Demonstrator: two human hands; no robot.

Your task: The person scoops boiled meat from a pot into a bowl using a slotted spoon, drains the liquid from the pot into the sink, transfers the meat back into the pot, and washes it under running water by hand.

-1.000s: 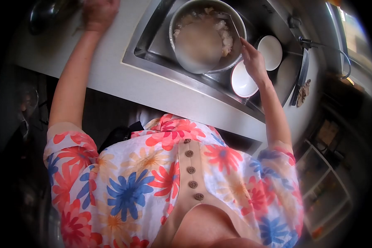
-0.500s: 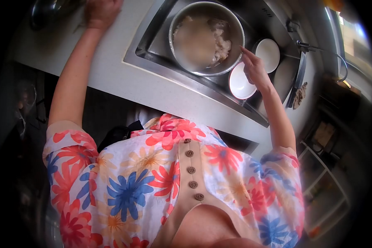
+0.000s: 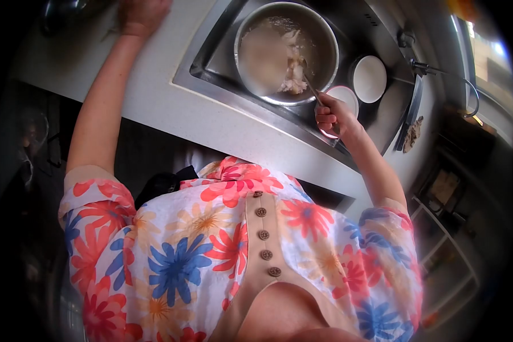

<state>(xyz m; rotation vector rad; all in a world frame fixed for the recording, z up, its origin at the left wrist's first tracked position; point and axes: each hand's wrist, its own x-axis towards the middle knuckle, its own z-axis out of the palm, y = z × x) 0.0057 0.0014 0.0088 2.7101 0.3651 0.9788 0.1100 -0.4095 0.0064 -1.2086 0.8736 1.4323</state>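
A round metal pot (image 3: 332, 34) stands in the sink, holding cloudy liquid and pale pieces of food that look like meat (image 3: 294, 71); part of its contents is blurred. My right hand (image 3: 336, 114) is closed around the thin handle of a metal utensil (image 3: 312, 86). The utensil's far end dips among the pale pieces, so its shape is hidden. Below that hand, a white bowl with a red rim (image 3: 347, 98) is partly covered. At the top left, my left hand (image 3: 144, 14) is over the counter, its fingers mostly cut off by the frame edge.
The steel sink (image 3: 211, 57) is set into a pale counter (image 3: 148, 97). Another white bowl (image 3: 370, 80) sits in it, right of the pot. A faucet (image 3: 422, 66) rises at the sink's right edge. A dark shiny object (image 3: 60, 14) stands at the far left.
My right hand has moved down and left from beside the pot's rim, and now the utensil shows reaching into the pot. The pale pieces have shifted in the liquid. My left hand has barely moved.
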